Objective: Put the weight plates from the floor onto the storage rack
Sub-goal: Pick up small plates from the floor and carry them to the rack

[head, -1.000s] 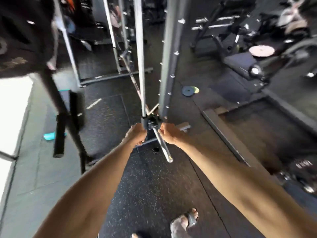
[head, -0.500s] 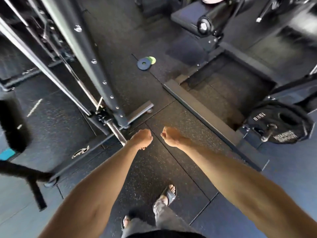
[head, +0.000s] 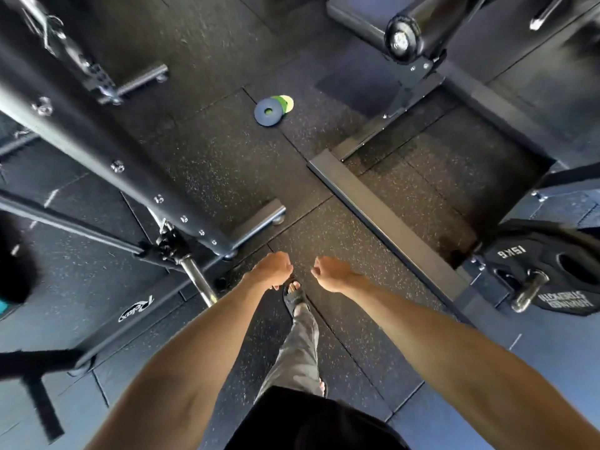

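Observation:
Small weight plates lie overlapped on the black rubber floor ahead: a dark blue plate [head: 268, 112] on top, a green plate [head: 280, 101] under it and a yellow-green plate [head: 288, 103] at the right. My left hand [head: 272, 268] and my right hand [head: 329, 273] hang side by side well short of them, both loosely curled and holding nothing. At the right edge a black 15 kg plate [head: 552, 271] sits on a metal peg [head: 530, 291].
A dark rack upright [head: 107, 157] slants across the left, with a bar end [head: 198, 282] sticking out near my left hand. A flat steel base beam [head: 383, 219] crosses the floor at right. A bench roller pad [head: 412, 30] is at the top. My sandalled foot [head: 293, 297] steps forward.
My hands let go of the bar on the rack and drew back. The view turned down and right, and the small plates on the floor came closer.

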`<state>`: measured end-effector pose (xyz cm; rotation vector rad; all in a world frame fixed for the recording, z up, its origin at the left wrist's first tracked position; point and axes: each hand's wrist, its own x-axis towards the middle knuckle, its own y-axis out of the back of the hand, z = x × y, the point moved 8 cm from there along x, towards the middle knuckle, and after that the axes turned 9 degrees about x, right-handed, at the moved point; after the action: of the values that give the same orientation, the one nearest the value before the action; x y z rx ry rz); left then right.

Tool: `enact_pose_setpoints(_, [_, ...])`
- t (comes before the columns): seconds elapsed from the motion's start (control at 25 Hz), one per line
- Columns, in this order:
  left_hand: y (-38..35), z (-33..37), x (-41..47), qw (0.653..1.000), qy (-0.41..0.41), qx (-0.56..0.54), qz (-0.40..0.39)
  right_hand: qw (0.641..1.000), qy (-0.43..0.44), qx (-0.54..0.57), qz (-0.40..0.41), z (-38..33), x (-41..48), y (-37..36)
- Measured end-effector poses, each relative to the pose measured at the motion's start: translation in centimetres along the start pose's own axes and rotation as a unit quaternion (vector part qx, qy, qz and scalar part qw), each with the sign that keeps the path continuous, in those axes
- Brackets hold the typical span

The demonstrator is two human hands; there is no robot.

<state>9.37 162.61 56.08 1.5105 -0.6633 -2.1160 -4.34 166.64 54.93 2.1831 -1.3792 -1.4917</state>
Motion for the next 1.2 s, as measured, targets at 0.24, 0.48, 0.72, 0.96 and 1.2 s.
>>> enact_pose_setpoints(0.24, [10.1,2.1,8.5,1.0,0.024,-0.02,0.001,1.0,-0.001,-0.01,0.009,-1.9,9.8,11.5])
enact_pose_setpoints(0.48, [21.5,5.6,18.0,0.998,0.05,-0.021,0.016,1.0,0.017,-0.001,-0.002,-3.4,20.6,22.2])
enact_pose_setpoints(0.72, [32.8,8.8,27.3,0.991,0.08,-0.1,0.039,0.999,0.037,0.0,-0.038,-4.9,31.0,34.1])
enact_pose_setpoints(0.96, [41.4,10.2,34.3,0.984,0.087,-0.143,0.054,0.995,0.055,-0.062,-0.057,-6.0,40.3,42.7])
enact_pose_setpoints(1.2, [46.5,6.7,42.3,0.98,0.109,-0.16,0.049,0.992,0.056,-0.081,-0.08,-9.2,49.0,46.4])
